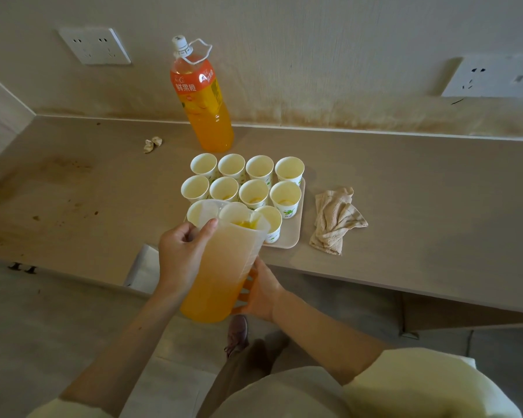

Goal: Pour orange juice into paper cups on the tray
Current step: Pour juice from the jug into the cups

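A translucent plastic jug [224,267] of orange juice is tilted forward over the near row of paper cups [254,193] on a beige tray [293,233]. My left hand [180,254] grips the jug's side near the rim, thumb across the front. My right hand [261,292] holds the jug near its base from the right. Juice sits at the jug's spout above a near cup [271,220]. Several cups in the middle and right hold a little juice; the far left ones look empty.
A big orange juice bottle [204,98] with a white cap stands behind the tray by the wall. A crumpled beige cloth [335,220] lies right of the tray, a small paper wad [152,143] far left. Wall sockets [94,46] sit above the counter [420,191].
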